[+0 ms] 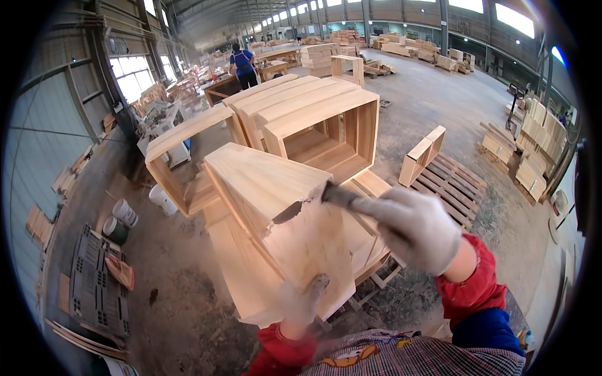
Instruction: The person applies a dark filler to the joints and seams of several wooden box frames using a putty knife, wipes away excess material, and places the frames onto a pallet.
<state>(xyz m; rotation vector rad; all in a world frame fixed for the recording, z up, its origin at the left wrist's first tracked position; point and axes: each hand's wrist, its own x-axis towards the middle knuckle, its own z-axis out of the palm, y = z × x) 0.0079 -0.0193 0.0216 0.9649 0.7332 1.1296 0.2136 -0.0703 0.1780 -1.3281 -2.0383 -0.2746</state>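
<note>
My right hand (417,229), in a pale work glove, is closed round a putty knife (342,197). Its dark blade touches the far right corner of a pale board (313,247) with ragged, putty-like smears along its far edge. My left hand (301,304), gloved and partly blurred, grips the near end of that board with its thumb on top; the fingers beneath are hidden. Beyond the board's far edge lies a light wooden panel (266,172) on a box frame. Open wooden box frames (323,128) stand in a row behind it.
A pallet (448,188) with a small wooden frame (423,153) lies to the right. Buckets (125,213) stand on the left floor beside a dark slotted panel (94,282). A person in blue (243,64) is farther back. Timber stacks (530,178) line the right.
</note>
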